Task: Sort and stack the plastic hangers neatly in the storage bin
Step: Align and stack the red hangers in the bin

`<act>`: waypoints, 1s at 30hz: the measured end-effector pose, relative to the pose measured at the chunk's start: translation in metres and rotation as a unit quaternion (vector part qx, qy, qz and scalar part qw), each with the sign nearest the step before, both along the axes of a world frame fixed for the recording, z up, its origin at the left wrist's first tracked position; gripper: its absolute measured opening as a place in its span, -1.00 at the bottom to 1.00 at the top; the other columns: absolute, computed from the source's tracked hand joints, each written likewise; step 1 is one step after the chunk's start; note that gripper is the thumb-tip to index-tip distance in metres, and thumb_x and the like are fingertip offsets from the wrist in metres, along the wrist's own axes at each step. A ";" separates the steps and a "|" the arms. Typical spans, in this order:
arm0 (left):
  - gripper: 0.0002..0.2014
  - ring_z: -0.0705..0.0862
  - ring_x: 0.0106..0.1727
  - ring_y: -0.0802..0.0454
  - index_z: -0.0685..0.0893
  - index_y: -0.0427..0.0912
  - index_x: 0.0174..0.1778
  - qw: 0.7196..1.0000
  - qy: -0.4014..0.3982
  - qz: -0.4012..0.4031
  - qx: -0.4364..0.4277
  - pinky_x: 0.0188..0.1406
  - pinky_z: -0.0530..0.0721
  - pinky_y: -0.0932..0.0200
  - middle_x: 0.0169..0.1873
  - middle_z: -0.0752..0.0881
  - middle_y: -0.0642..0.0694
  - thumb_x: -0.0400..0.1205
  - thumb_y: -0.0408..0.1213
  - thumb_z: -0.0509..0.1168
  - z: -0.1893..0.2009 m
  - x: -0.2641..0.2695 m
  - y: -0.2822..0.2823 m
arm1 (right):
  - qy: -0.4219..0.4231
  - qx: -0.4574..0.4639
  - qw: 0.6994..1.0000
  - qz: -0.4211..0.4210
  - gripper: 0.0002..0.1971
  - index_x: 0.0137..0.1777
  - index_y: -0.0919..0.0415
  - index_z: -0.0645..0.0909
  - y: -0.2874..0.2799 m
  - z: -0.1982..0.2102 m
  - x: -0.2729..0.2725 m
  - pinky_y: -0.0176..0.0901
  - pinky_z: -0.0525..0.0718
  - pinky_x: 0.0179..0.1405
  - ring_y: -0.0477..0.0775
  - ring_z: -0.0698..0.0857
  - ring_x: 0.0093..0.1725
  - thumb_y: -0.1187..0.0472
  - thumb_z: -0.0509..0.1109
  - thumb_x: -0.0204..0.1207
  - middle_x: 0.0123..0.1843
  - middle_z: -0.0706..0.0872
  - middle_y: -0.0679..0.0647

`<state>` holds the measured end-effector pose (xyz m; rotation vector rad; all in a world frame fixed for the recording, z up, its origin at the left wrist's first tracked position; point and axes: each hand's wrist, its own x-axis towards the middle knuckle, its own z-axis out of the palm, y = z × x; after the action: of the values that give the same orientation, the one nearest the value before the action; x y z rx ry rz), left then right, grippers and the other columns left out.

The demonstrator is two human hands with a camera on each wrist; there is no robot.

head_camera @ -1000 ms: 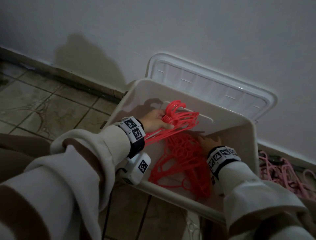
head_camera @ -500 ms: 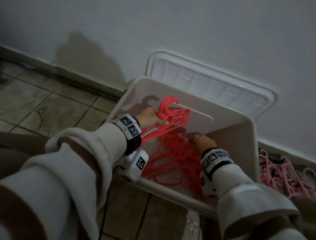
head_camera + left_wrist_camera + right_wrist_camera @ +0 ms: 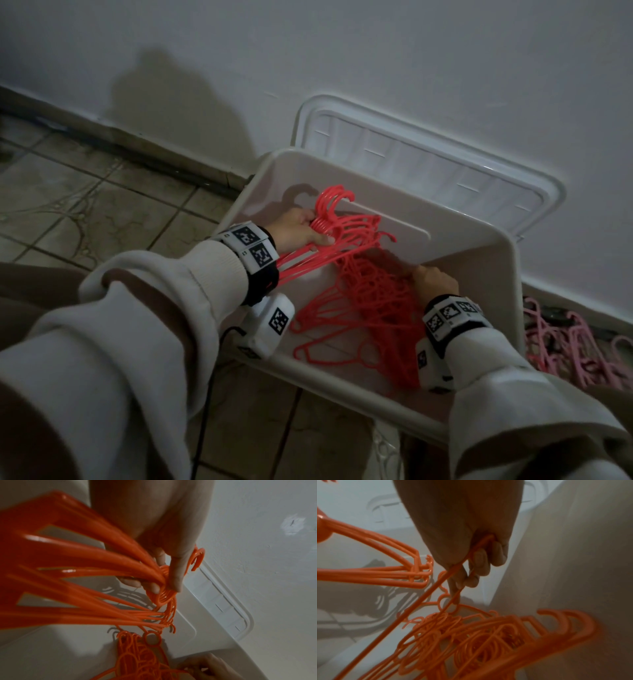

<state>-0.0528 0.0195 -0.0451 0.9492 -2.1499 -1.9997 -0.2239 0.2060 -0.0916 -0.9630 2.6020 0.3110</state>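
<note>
A white storage bin (image 3: 342,387) on the floor holds a tangled heap of red hangers (image 3: 373,308). My left hand (image 3: 301,229) grips a bundle of red hangers (image 3: 346,233) by their necks, hooks pointing up against the bin's far wall; the left wrist view shows thumb and fingers (image 3: 175,577) clamped round the necks (image 3: 163,596). My right hand (image 3: 433,279) reaches into the heap at the bin's right side. In the right wrist view its fingers (image 3: 481,563) curl round the thin bar of one red hanger (image 3: 436,586).
The bin's white lid (image 3: 428,164) leans on the wall behind it. A pile of pink hangers (image 3: 575,349) lies on the floor to the right of the bin. Tiled floor (image 3: 102,212) stretches to the left. A black cable (image 3: 209,394) runs under my left arm.
The left hand has lifted its bundle a little toward the bin's far wall. The right hand moved left and deeper into the heap and took hold of a hanger bar.
</note>
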 end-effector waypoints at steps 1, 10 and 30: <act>-0.78 0.65 -0.54 0.33 0.61 -0.14 -0.28 1.000 0.000 -0.002 0.000 -0.43 0.63 0.48 -0.60 0.68 0.13 0.50 -0.57 0.38 0.001 0.000 0.001 | -0.008 -0.002 1.000 -0.002 -0.66 0.38 0.11 0.51 0.001 0.001 -0.001 0.02 0.56 0.19 0.28 0.61 0.28 0.15 0.09 0.68 0.28 0.62 0.30; -0.70 0.62 -0.55 0.38 0.62 -0.38 0.15 1.000 -0.006 0.007 -0.026 -0.45 0.58 0.57 -0.35 0.64 -0.02 0.50 -0.57 0.38 0.010 0.002 0.008 | -0.026 -0.034 0.999 0.002 -0.68 0.32 0.04 0.58 0.010 0.012 0.005 0.00 0.58 0.16 0.27 0.64 0.24 0.09 0.17 0.63 0.25 0.66 0.27; -0.73 0.63 -0.27 0.15 0.67 -0.30 0.12 0.997 -0.039 0.028 -0.058 -0.14 0.63 0.33 -0.30 0.67 0.02 0.50 -0.43 0.42 0.027 0.013 0.010 | -0.190 -0.136 0.972 0.020 -0.74 0.16 0.14 0.70 0.018 0.004 0.001 -0.35 0.48 -0.03 -0.03 0.60 -0.01 0.31 0.28 0.55 0.14 0.70 0.09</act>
<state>-0.0396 0.0296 -0.0183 1.0745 -2.2235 -1.8206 -0.2227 0.2239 -0.0878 -1.0469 2.3067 -0.2121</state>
